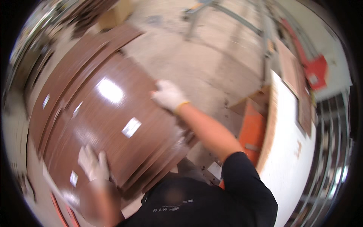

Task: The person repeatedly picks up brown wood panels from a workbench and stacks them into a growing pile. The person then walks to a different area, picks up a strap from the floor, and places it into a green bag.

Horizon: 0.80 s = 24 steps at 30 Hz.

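Brown glossy wood-grain panels (117, 64) lie stacked in front of me, their edges stepped out of line. On the upper panel are a bright light reflection and a white label (131, 127). My right hand (170, 96), in a white glove with a yellow cuff, grips the panel's right edge with its fingers curled there. My left hand (92, 162), also white-gloved, rests on the brown surface nearer me, fingers stretched out and holding nothing. Motion blurs the picture a little.
At the right stands a white board (284, 151) with a raw edge, beside an orange surface (251, 126). A grey metal frame (238, 19) stands on the concrete floor at the back. A cardboard box (115, 14) sits beyond the stack. Metal racking (327, 151) lines the far right.
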Available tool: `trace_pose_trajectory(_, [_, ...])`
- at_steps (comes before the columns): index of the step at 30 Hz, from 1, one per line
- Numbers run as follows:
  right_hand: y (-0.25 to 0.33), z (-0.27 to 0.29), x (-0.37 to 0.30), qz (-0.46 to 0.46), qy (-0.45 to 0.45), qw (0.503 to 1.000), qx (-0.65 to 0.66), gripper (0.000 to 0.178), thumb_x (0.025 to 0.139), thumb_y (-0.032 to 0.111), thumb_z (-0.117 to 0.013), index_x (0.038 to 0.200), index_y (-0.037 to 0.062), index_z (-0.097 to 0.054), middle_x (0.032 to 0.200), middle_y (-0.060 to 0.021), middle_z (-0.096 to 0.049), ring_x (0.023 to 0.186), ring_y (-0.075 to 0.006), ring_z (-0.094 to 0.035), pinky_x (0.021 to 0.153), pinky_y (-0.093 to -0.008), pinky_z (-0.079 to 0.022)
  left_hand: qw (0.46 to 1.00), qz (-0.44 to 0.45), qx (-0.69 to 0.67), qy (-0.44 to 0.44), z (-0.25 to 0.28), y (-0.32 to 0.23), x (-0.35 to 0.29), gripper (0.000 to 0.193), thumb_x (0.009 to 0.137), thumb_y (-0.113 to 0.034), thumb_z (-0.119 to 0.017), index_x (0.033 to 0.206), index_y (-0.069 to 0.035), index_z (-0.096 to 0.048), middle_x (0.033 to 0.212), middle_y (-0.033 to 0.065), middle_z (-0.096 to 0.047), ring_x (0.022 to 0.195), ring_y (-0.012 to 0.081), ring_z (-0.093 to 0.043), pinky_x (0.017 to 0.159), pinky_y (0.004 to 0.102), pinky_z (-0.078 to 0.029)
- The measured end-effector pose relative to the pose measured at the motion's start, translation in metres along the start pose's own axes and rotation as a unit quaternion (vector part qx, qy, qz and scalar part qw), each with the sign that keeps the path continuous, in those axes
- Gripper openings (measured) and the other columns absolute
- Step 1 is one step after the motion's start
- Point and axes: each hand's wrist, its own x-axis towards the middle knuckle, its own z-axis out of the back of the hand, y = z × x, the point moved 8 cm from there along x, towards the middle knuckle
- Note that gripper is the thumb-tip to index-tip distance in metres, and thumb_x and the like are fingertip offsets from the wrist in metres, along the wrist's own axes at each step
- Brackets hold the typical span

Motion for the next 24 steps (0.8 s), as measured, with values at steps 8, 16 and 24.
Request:
trace_pose_trajectory(8, [-0.105,0.084,-0.134,0.094,-0.227,0.965,-0.093,0.049,0.087,0.024,-0.067,0.131,0.0016,-0.066,0.134,-0.0257,-0.062,0.130,-0.0381,-0.057,0.113,-0.0439,-0.045,0.994,-0.091,0.067,-0.004,-0.006,0.007,0.006,0.071,0.107,-0.053,-0.048,0.148,0.005,-0.051,0.152,0.0338,-0.048,0.141,0.0496,-0.044,0.119,0.0605,-0.031])
trace_pose_trajectory(16, [-0.550,0.241,-0.544,-0.245,-0.759,0.443,0.410,0.022,0.100,0.011,-0.053,0.118,0.0050,-0.063,0.086,-0.0078,-0.060,0.072,-0.0190,-0.061,0.057,-0.0343,-0.054,0.987,-0.096,0.009,-0.130,0.028,-0.118,0.016,0.046,0.099,-0.032,-0.072,0.126,0.005,-0.066,0.131,0.0312,-0.062,0.125,0.0477,-0.057,0.109,0.0540,-0.047])
trace_pose_trajectory(24, [-0.752,0.385,-0.572,-0.063,-0.786,0.350,0.505,0.029,0.106,0.020,-0.059,0.130,0.0050,-0.056,0.118,-0.0148,-0.065,0.095,-0.0270,-0.070,0.078,-0.0457,-0.063,0.876,-0.382,-0.291,-0.034,0.053,-0.516,-0.024,0.044,0.098,-0.020,-0.074,0.133,0.004,-0.063,0.145,0.0294,-0.056,0.132,0.0414,-0.055,0.113,0.0516,-0.045])
